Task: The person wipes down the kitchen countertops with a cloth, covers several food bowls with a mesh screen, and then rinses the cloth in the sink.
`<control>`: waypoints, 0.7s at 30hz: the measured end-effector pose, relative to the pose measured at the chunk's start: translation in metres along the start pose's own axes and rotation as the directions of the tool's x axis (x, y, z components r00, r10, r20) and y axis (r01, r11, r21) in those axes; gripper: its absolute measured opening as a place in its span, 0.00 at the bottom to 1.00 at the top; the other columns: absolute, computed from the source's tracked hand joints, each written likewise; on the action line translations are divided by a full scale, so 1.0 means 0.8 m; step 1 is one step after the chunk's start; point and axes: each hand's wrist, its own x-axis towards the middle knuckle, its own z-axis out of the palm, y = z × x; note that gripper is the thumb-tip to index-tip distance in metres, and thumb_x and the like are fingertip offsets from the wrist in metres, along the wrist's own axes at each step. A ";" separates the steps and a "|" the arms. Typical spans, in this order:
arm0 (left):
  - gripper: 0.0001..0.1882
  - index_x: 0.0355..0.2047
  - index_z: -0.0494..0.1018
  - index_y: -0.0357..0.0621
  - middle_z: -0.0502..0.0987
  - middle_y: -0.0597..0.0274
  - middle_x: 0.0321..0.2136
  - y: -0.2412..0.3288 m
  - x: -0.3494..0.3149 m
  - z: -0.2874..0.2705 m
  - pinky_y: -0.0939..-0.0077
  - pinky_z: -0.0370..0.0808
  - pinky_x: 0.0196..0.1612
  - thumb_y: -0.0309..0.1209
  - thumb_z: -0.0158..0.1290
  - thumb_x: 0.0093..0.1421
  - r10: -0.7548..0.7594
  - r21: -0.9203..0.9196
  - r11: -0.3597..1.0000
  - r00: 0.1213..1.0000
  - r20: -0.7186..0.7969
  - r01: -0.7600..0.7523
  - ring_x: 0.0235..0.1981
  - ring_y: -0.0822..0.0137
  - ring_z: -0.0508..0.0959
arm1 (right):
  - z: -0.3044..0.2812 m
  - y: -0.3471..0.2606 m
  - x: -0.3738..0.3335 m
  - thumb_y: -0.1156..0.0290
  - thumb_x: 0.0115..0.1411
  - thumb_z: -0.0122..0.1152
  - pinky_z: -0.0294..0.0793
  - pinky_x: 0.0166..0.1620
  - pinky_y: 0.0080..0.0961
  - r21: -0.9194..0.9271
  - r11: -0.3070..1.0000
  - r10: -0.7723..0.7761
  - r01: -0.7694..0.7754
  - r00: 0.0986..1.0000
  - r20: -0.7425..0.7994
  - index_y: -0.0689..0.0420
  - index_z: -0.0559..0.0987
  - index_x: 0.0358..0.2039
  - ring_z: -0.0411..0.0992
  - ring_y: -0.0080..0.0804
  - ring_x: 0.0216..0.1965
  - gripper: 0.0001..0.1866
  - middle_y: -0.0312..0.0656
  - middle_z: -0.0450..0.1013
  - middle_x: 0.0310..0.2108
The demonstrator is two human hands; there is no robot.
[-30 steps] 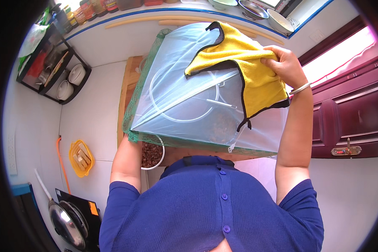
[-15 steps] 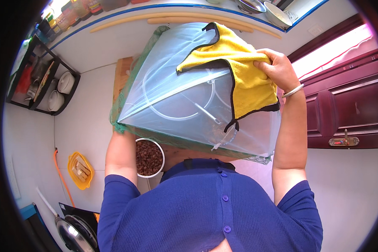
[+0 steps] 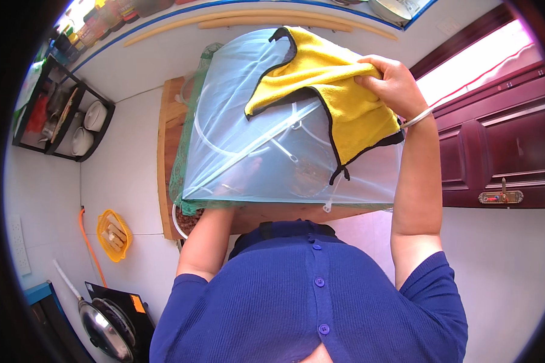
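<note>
The mesh cover [image 3: 230, 66] stands tilted over the wooden table [image 3: 168, 127]. The yellow cloth [image 3: 357, 112] lies draped on the cover's right upper part, black edging hanging down its near side. The right hand [image 3: 390, 88], at the cover's right side, clamps the cloth between thumb and fingers. The left hand [image 3: 245, 172] is beneath the cover, visible faintly through the mesh; whether its fingers are apart or together cannot be determined. A white-rimmed bowl [image 3: 175, 222] of brown chunks sits partly under the cover's near left corner.
</note>
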 end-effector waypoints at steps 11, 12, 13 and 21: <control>0.11 0.44 0.63 0.32 0.69 0.51 0.40 -0.027 -0.003 0.023 0.69 0.76 0.44 0.22 0.41 0.61 -0.335 -0.608 0.697 0.923 0.191 0.379 0.41 0.56 0.75 | 0.002 0.013 -0.003 0.66 0.51 0.61 0.69 0.37 0.23 0.021 1.000 0.005 -0.005 0.999 0.034 0.60 0.77 0.39 0.71 0.30 0.28 0.16 0.44 0.74 0.26; 0.11 0.44 0.63 0.32 0.70 0.51 0.40 -0.038 -0.012 0.036 0.69 0.76 0.44 0.23 0.41 0.61 -0.353 -0.585 0.695 0.907 0.230 0.418 0.41 0.56 0.75 | 0.002 0.014 -0.002 0.66 0.51 0.61 0.69 0.37 0.23 0.022 1.000 -0.010 0.009 0.999 0.036 0.60 0.77 0.39 0.71 0.30 0.28 0.16 0.44 0.74 0.26; 0.11 0.44 0.63 0.32 0.70 0.51 0.40 -0.050 -0.022 0.052 0.69 0.76 0.44 0.23 0.41 0.61 -0.366 -0.562 0.691 0.890 0.271 0.455 0.41 0.56 0.75 | 0.003 0.016 -0.002 0.66 0.51 0.61 0.69 0.37 0.23 0.018 1.000 -0.022 0.021 0.999 0.034 0.59 0.77 0.39 0.71 0.30 0.28 0.16 0.44 0.74 0.26; 0.12 0.44 0.65 0.35 0.71 0.54 0.39 -0.108 -0.029 0.109 0.70 0.75 0.43 0.26 0.42 0.61 -0.475 -0.453 0.708 0.840 0.262 0.542 0.40 0.59 0.75 | 0.004 0.020 0.000 0.66 0.51 0.61 0.70 0.37 0.23 0.035 0.999 -0.025 0.024 0.999 0.047 0.58 0.78 0.40 0.71 0.31 0.28 0.16 0.44 0.74 0.26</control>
